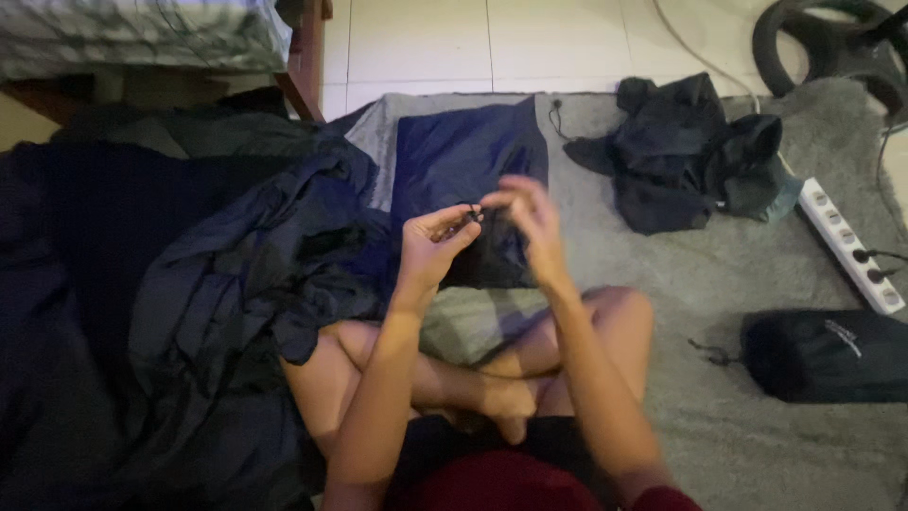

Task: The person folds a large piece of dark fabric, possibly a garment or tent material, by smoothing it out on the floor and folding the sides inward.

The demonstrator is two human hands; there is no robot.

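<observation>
I sit cross-legged on a grey carpet. My left hand and my right hand are raised close together in front of me. Both pinch a thin black drawstring with a small toggle between the fingertips. The cord belongs to a small black fabric pouch that hangs below my hands. Behind the pouch lies a folded dark blue cloth. A big heap of dark blue and grey jacket fabric spreads to my left, touching my left knee.
A crumpled black garment lies at the back right. A white power strip with black plugs runs along the right. A black zipped pouch sits at right. A bed is at the top left, a black stand at top right.
</observation>
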